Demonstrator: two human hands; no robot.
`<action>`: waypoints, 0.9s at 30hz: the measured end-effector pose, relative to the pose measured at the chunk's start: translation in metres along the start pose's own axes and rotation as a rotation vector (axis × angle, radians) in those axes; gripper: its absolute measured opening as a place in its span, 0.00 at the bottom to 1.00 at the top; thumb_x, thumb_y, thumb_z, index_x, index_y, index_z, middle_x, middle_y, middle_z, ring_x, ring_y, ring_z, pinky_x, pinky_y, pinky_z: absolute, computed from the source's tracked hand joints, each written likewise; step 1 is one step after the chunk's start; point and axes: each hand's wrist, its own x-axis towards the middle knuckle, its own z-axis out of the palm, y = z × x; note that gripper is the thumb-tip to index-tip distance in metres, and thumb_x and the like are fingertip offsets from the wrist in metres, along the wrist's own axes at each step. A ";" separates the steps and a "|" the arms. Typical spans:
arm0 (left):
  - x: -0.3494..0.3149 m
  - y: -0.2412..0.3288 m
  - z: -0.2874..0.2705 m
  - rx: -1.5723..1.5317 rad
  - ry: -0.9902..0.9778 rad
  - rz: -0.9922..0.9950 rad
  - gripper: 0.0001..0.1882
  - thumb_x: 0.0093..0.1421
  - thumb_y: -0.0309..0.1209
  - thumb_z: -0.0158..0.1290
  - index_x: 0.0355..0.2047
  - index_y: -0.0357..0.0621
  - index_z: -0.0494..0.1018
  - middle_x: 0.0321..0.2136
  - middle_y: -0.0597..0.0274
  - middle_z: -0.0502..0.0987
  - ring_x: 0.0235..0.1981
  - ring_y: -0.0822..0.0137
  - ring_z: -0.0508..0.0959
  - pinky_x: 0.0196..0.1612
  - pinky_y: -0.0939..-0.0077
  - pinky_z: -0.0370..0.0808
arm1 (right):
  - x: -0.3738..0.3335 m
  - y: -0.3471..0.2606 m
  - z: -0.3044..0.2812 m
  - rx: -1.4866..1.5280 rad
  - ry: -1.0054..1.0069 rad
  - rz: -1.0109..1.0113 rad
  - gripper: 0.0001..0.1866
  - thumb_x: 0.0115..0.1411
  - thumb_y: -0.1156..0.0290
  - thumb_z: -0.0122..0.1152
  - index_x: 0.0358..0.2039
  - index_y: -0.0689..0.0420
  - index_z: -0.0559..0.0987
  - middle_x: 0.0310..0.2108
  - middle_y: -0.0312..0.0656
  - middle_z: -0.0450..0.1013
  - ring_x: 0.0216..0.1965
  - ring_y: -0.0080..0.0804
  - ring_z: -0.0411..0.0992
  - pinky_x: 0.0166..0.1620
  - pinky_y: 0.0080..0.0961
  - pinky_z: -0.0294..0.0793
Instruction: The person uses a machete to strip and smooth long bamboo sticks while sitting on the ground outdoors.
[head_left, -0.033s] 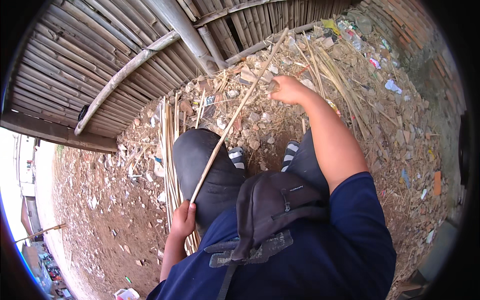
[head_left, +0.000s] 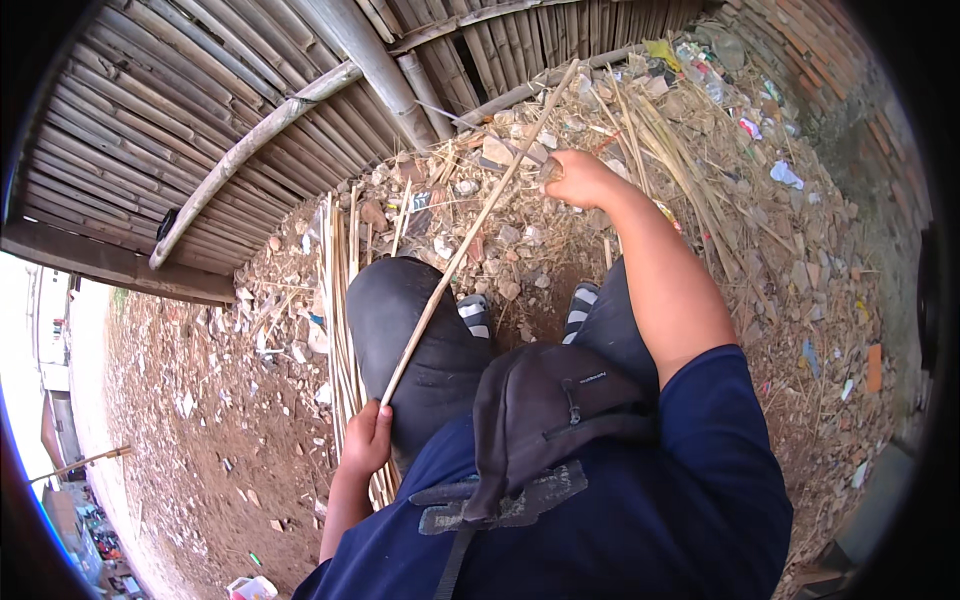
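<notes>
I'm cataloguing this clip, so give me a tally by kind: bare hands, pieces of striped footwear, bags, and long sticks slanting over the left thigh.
Bare hands: 2 (left hand, right hand)
Striped footwear: 2 (left piece, right piece)
Bags: 1 (dark bag)
Sticks over the thigh: 1 (long stick, held by the left hand)
Total: 6

A single short line of pale lettering point(head_left: 592, 378) crosses the dark bag point(head_left: 540, 425) worn over the person's navy shirt point(head_left: 650, 525); it is too small to read.
</notes>
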 end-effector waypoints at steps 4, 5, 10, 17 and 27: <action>0.000 -0.003 0.000 -0.033 -0.011 -0.001 0.21 0.73 0.41 0.44 0.28 0.36 0.65 0.19 0.40 0.70 0.22 0.41 0.72 0.27 0.55 0.67 | -0.018 -0.037 0.008 -0.069 -0.179 -0.081 0.14 0.57 0.63 0.66 0.41 0.57 0.79 0.37 0.49 0.79 0.41 0.44 0.79 0.46 0.41 0.77; 0.001 -0.001 -0.001 -0.037 -0.019 -0.001 0.21 0.73 0.41 0.44 0.28 0.36 0.65 0.18 0.43 0.69 0.20 0.46 0.71 0.27 0.57 0.67 | -0.027 -0.052 0.011 -0.110 -0.246 -0.185 0.13 0.57 0.63 0.65 0.39 0.56 0.80 0.35 0.48 0.79 0.40 0.44 0.79 0.45 0.42 0.77; 0.001 -0.011 0.002 -0.112 -0.036 -0.015 0.22 0.74 0.41 0.44 0.27 0.36 0.65 0.17 0.50 0.68 0.20 0.61 0.68 0.27 0.63 0.67 | -0.031 -0.063 0.004 -0.088 -0.510 -0.259 0.17 0.56 0.59 0.68 0.41 0.56 0.80 0.37 0.49 0.79 0.42 0.43 0.79 0.47 0.39 0.76; 0.002 -0.009 0.000 -0.067 -0.033 0.006 0.24 0.74 0.45 0.42 0.29 0.36 0.67 0.17 0.55 0.68 0.21 0.69 0.67 0.27 0.66 0.66 | 0.002 -0.002 -0.007 0.003 -0.075 0.043 0.19 0.59 0.61 0.66 0.45 0.60 0.78 0.41 0.49 0.78 0.44 0.42 0.77 0.49 0.37 0.76; 0.003 -0.019 0.007 -0.136 -0.010 -0.007 0.23 0.74 0.43 0.43 0.28 0.36 0.66 0.17 0.52 0.68 0.20 0.63 0.69 0.27 0.64 0.67 | -0.030 -0.050 0.009 0.085 -0.475 -0.383 0.17 0.54 0.58 0.70 0.34 0.58 0.78 0.26 0.43 0.75 0.31 0.39 0.74 0.39 0.35 0.73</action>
